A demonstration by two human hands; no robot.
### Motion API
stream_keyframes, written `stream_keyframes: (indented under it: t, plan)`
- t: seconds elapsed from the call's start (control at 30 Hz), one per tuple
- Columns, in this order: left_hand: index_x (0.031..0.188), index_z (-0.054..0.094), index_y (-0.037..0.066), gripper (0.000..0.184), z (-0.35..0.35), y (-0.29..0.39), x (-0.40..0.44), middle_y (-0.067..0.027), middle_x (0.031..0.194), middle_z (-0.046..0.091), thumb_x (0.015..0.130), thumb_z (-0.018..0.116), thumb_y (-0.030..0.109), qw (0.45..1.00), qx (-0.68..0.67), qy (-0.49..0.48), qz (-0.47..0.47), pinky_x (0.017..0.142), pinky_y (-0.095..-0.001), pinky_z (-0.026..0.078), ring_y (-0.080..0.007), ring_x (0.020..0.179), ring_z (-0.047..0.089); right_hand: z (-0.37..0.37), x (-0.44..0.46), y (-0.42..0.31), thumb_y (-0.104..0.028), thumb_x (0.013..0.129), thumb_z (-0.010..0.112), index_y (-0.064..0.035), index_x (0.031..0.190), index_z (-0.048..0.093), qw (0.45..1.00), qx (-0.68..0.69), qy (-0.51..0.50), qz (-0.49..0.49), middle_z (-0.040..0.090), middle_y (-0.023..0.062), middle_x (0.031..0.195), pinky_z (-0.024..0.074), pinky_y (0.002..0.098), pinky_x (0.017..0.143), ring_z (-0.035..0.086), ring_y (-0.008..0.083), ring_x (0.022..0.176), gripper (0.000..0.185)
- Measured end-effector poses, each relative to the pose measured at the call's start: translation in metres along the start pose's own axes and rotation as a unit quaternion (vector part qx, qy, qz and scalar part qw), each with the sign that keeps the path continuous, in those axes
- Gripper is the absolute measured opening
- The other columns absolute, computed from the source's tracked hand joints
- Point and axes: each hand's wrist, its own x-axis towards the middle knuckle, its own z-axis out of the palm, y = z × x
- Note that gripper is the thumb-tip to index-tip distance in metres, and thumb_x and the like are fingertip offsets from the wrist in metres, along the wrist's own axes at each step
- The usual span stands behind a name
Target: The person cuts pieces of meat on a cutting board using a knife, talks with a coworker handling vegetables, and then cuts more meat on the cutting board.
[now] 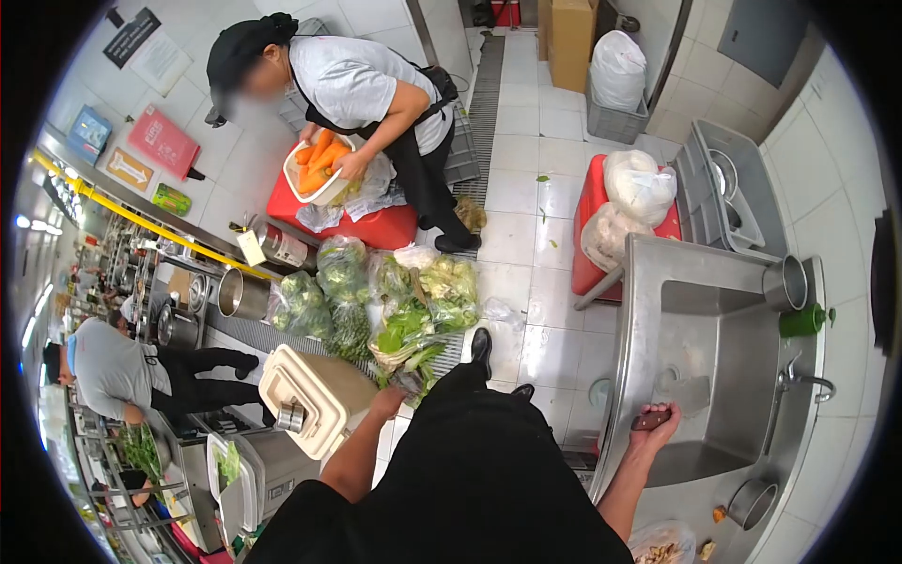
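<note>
Over the sink, my right hand is closed around the brown handle of a cleaver. Its broad, pale blade points toward the tap side, above the basin. My left hand is low on the left, between my dark clothing and a beige lidded bin. Bunched leafy greens lie just beyond it, partly in clear plastic. A small dark shape is by its fingertips; whether the hand grips it cannot be made out.
A co-worker bends over a white tub of carrots on a red crate. Bagged vegetables cover the floor grate. Filled bags rest on a red container beside the sink. A metal pot and tap line the sink's right side.
</note>
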Motion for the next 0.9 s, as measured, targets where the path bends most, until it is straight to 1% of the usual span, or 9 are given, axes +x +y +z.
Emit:
stream_keyframes:
  t: [0.13, 0.17, 0.2, 0.27, 0.33, 0.53, 0.6, 0.7, 0.9]
  plan:
    - [0.092, 0.066, 0.006, 0.023, -0.010, 0.038, -0.033, -0.0135, 0.081, 0.065, 0.093, 0.053, 0.024, 0.949, -0.250, 0.009, -0.192, 0.071, -0.0459, 0.055, -0.0321, 0.078, 0.067, -0.014, -0.009, -0.023, -0.027, 0.095, 0.057, -0.0154, 0.075, 0.050, 1.000, 0.010, 0.007, -0.014, 0.053, -0.0023, 0.066, 0.0469, 0.0300, 0.058, 0.051, 0.0136, 0.058, 0.024]
    - [0.091, 0.064, 0.004, 0.030, 0.014, -0.003, -0.013, -0.0108, 0.074, 0.061, 0.094, 0.053, 0.032, 0.983, -0.163, 0.036, -0.070, 0.056, -0.0425, 0.054, -0.0255, 0.064, 0.064, -0.017, -0.009, -0.030, -0.027, 0.096, 0.056, -0.0154, 0.076, 0.051, 1.000, 0.021, 0.000, -0.015, 0.053, -0.0025, 0.065, 0.0466, 0.0300, 0.058, 0.051, 0.0137, 0.058, 0.024]
    - [0.091, 0.064, 0.004, 0.030, 0.010, -0.001, -0.009, -0.0108, 0.074, 0.061, 0.094, 0.053, 0.032, 0.986, -0.152, 0.032, -0.059, 0.056, -0.0425, 0.054, -0.0255, 0.064, 0.064, -0.018, -0.011, -0.036, -0.027, 0.096, 0.056, -0.0154, 0.077, 0.051, 0.999, 0.035, -0.006, -0.020, 0.053, -0.0027, 0.065, 0.0464, 0.0301, 0.057, 0.050, 0.0139, 0.057, 0.023]
    - [0.104, 0.065, 0.008, 0.032, 0.000, 0.018, -0.003, -0.0043, 0.089, 0.064, 0.093, 0.059, 0.037, 0.943, -0.285, -0.049, -0.163, 0.060, -0.0353, 0.056, -0.0175, 0.071, 0.063, -0.017, -0.034, -0.050, -0.027, 0.096, 0.056, -0.0153, 0.079, 0.053, 0.997, 0.053, -0.004, -0.051, 0.054, -0.0027, 0.066, 0.0473, 0.0298, 0.058, 0.051, 0.0133, 0.057, 0.022]
    - [0.102, 0.065, 0.012, 0.022, -0.005, 0.032, 0.008, 0.0003, 0.078, 0.060, 0.092, 0.063, 0.031, 0.944, -0.309, -0.037, -0.110, 0.054, -0.0285, 0.049, -0.0125, 0.060, 0.055, -0.021, -0.056, -0.063, -0.026, 0.095, 0.058, -0.0153, 0.080, 0.054, 0.993, 0.091, -0.011, -0.078, 0.054, -0.0029, 0.066, 0.0479, 0.0294, 0.058, 0.052, 0.0129, 0.057, 0.019]
    - [0.107, 0.062, 0.013, 0.020, -0.012, 0.080, 0.052, 0.0005, 0.080, 0.059, 0.094, 0.062, 0.028, 0.943, -0.318, -0.082, -0.061, 0.054, -0.0274, 0.048, -0.0117, 0.063, 0.055, -0.076, -0.133, -0.095, -0.027, 0.095, 0.061, -0.0144, 0.081, 0.056, 0.981, 0.148, -0.009, -0.123, 0.054, -0.0024, 0.064, 0.0485, 0.0298, 0.058, 0.053, 0.0136, 0.056, 0.019]
    - [0.111, 0.064, 0.009, 0.027, 0.001, 0.097, 0.059, -0.0034, 0.086, 0.060, 0.093, 0.063, 0.029, 0.918, -0.386, -0.089, -0.038, 0.047, -0.0286, 0.044, -0.0138, 0.057, 0.056, -0.107, -0.165, -0.100, -0.026, 0.095, 0.061, -0.0125, 0.083, 0.057, 0.983, 0.085, -0.028, -0.160, 0.052, -0.0004, 0.061, 0.0488, 0.0308, 0.058, 0.053, 0.0149, 0.055, 0.019]
    - [0.116, 0.063, 0.012, 0.025, 0.007, 0.140, 0.025, -0.0017, 0.092, 0.061, 0.094, 0.063, 0.025, 0.917, -0.368, -0.149, -0.026, 0.055, -0.0296, 0.049, -0.0149, 0.064, 0.059, -0.145, -0.230, -0.106, -0.025, 0.095, 0.063, -0.0089, 0.086, 0.059, 0.966, -0.028, 0.007, -0.258, 0.053, 0.0017, 0.059, 0.0462, 0.0295, 0.053, 0.054, 0.0156, 0.052, 0.018]
    - [0.122, 0.060, 0.015, 0.029, 0.085, 0.144, -0.025, -0.0006, 0.096, 0.063, 0.096, 0.062, 0.028, 0.933, -0.255, -0.253, 0.004, 0.063, -0.0315, 0.052, -0.0151, 0.074, 0.062, -0.237, -0.384, -0.131, -0.024, 0.095, 0.065, -0.0029, 0.090, 0.059, 0.814, -0.381, 0.224, -0.378, 0.054, 0.0018, 0.060, 0.0423, 0.0267, 0.052, 0.051, 0.0108, 0.051, 0.022]
